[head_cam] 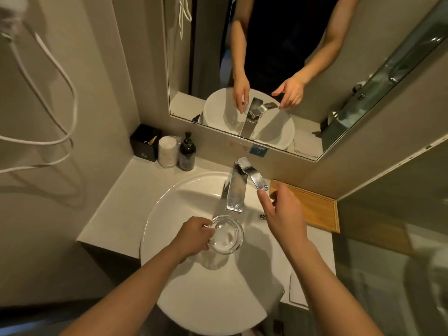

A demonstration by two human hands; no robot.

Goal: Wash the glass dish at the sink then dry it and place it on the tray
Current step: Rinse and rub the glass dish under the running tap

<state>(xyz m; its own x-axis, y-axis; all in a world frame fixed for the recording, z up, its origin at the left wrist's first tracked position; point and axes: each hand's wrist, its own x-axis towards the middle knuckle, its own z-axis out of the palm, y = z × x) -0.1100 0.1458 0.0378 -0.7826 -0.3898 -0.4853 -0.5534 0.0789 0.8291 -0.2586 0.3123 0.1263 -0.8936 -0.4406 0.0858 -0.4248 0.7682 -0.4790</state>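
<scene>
A small round glass dish (228,235) is held over the white sink basin (194,287), just below the chrome tap spout (234,197). My left hand (192,236) grips the dish by its left rim. My right hand (284,212) hovers with fingers apart just under the tip of the tap's lever handle (254,175); whether a fingertip touches the lever I cannot tell. A wooden tray (320,209) lies on the counter to the right of the tap, partly hidden by my right hand. I cannot tell if water is running.
At the back left of the counter stand a black box (144,146), a stack of white cups (167,151) and a dark pump bottle (187,152). A mirror (278,69) hangs behind the tap. White cords (55,93) hang on the left wall. A white towel (298,284) lies right of the basin.
</scene>
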